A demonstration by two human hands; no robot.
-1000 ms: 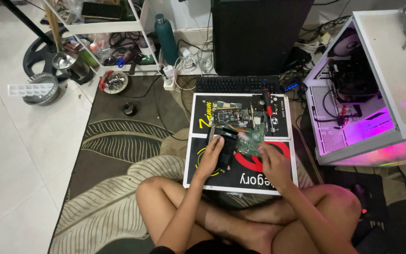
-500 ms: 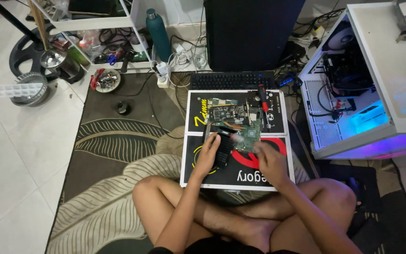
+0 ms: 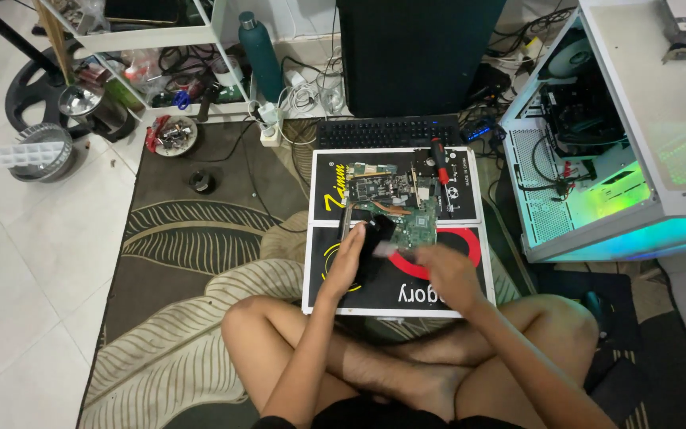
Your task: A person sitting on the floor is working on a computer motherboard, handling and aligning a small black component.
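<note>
left hand (image 3: 348, 258) grips a black part (image 3: 375, 238) at the near-left corner of the green motherboard (image 3: 395, 208); what that part is cannot be made out. right hand (image 3: 446, 270), just near of the motherboard, is blurred, its grasp unreadable, a pale strip (image 3: 395, 251) at its fingertips. one motherboard, on two black printed boxes (image 3: 395, 294). one red-handled screwdriver (image 3: 441, 160) beyond it, one keyboard (image 3: 391, 132) further, one lit computer case (image 3: 621, 159) to its right.
</note>
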